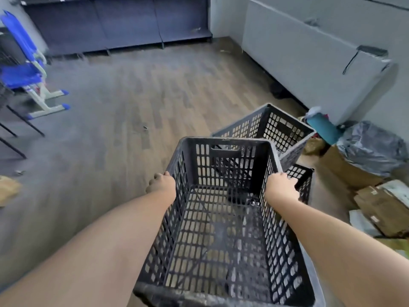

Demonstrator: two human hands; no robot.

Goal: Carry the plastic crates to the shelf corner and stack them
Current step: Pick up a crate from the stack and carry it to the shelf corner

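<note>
I hold a black perforated plastic crate point(223, 220) out in front of me, lifted off the floor and empty. My left hand point(161, 185) grips its left rim and my right hand point(280, 187) grips its right rim. Beyond it a second black crate point(274, 129) rests tilted on the floor, and a third crate point(304, 180) shows partly behind my right hand. Dark blue shelving point(110, 27) runs along the far wall to a corner.
A white chest freezer point(309, 63) stands on the right. Cardboard boxes point(380, 207), a bagged bin point(371, 147) and a teal roll point(321, 127) crowd the right side. Blue chairs point(24, 69) stand at the left. Wooden floor point(132, 107) lies between.
</note>
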